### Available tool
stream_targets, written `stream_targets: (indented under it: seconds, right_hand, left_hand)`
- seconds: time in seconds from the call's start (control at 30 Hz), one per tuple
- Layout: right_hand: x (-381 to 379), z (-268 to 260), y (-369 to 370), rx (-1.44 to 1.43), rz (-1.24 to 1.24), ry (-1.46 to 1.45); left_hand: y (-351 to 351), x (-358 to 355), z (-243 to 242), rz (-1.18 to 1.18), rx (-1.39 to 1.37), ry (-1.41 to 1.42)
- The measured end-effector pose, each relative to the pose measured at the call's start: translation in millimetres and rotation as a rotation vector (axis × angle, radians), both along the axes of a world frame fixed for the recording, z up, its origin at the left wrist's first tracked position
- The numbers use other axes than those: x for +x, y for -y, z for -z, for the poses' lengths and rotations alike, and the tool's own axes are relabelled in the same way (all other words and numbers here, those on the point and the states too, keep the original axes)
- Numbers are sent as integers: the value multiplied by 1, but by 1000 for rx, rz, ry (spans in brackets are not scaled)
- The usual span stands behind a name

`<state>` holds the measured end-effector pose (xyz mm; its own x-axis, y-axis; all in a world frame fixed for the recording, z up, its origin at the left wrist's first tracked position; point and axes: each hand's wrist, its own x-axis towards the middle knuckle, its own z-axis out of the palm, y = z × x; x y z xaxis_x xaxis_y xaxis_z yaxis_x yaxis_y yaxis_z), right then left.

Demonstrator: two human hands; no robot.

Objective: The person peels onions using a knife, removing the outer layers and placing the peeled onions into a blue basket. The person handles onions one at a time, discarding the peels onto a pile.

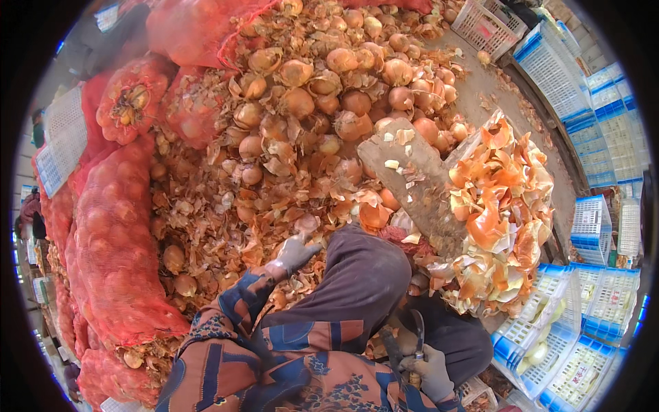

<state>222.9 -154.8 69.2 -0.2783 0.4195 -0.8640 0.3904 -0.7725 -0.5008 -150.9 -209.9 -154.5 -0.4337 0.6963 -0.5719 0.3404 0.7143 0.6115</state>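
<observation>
My left hand, in a pale grey glove, reaches into the loose onion skins beside my knee. Its fingertips are at a pale onion; whether they grip it I cannot tell. Low at the right, my gloved right hand is closed around the handle of a curved-blade knife, its blade pointing up. Beyond my left hand spreads a large heap of unpeeled brown onions among dry skins. A worn wooden board with small white scraps lies to the right of that heap.
Red mesh sacks of onions line the left side. A tall pile of onion skins stands right of the board. White and blue plastic crates are along the right, some holding peeled onions. Another white crate sits at the top right.
</observation>
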Motion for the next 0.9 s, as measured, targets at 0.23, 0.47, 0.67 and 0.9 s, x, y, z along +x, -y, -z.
stream_targets:
  seconds: [0.23,0.47,0.67,0.9]
  right_hand:
    - [-16,-7,-68,425,420,-238]
    - [-11,26,-109,511,430,-299]
    - [4,33,-113,330,446,-264]
    - [2,32,-124,268,449,-276]
  left_hand:
    - [-115,3,1,269,244,-107]
    - [-228,0,32,662,67,-285]
    - [-254,-13,77,716,-81,-376]
    - [-253,-20,90,694,-128,-382]
